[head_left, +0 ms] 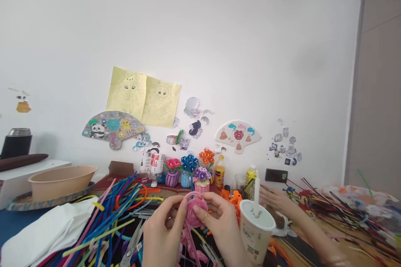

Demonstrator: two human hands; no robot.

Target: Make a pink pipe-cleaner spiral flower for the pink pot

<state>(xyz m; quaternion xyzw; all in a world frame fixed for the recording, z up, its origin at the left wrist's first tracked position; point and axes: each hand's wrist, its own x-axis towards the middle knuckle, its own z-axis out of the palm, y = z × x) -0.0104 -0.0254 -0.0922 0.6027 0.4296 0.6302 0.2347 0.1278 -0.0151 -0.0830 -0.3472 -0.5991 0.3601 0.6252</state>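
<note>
Between both hands, held up in front of me, is a pink pipe cleaner wound into a flat round coil, with pink strands hanging below it. My left hand pinches the coil's left edge between thumb and fingertips. On the other side, my right hand has its thumb pressed on the coil's face and its fingers behind. Scissors lie by my left wrist, blades upward. Just right of my right hand stands a lidded paper cup with a white straw.
Loose pipe cleaners in many colours cover the left side. Small pots of pipe-cleaner flowers stand near the wall beside a yellow drink bottle. Another person's arm reaches in from the right. A tan basin sits at left.
</note>
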